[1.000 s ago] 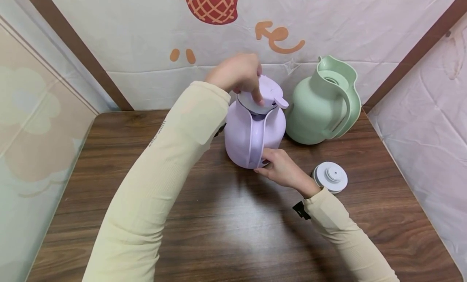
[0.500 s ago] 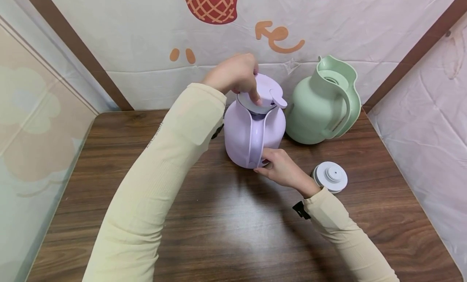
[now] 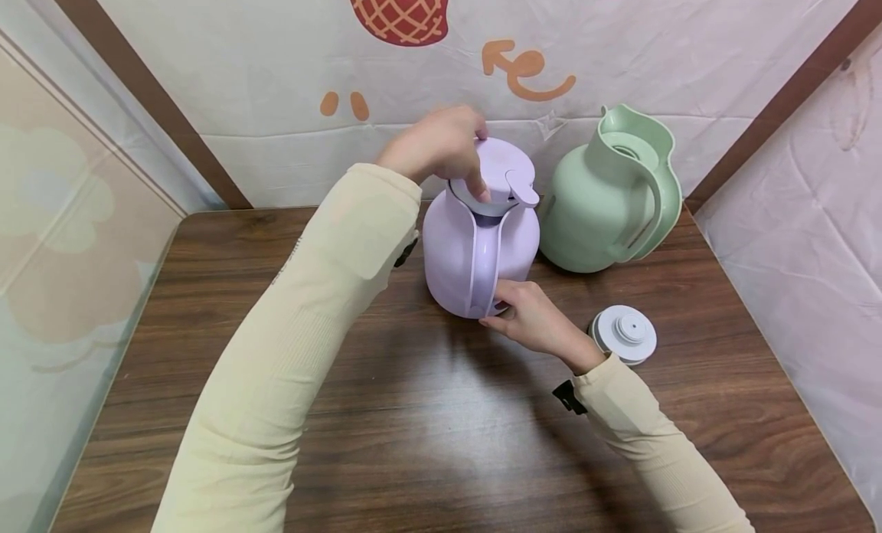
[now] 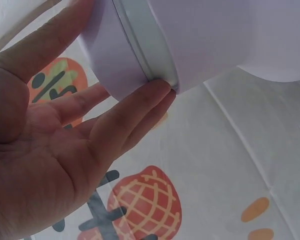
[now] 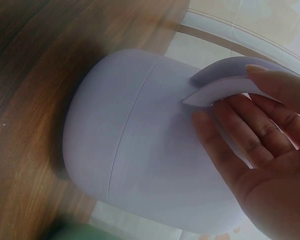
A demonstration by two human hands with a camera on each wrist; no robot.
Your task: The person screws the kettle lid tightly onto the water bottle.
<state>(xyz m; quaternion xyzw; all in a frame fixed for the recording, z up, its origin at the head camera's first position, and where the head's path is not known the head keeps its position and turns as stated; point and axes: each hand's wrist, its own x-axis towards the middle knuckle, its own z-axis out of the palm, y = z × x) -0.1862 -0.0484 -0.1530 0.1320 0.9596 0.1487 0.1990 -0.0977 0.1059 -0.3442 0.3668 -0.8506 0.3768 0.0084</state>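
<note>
Steadying the lavender jug (image 3: 448,257) upright on the counter (image 3: 413,449), beside the green jug (image 3: 586,204), we are clasping its lid (image 3: 507,159) in our left grip (image 3: 441,146) and pinching its handle (image 3: 485,261) low down with our right grip (image 3: 536,317). We are probably twisting the lid, which way we cannot tell, and the next move is likely calling for a handle braced against that turn.
</note>
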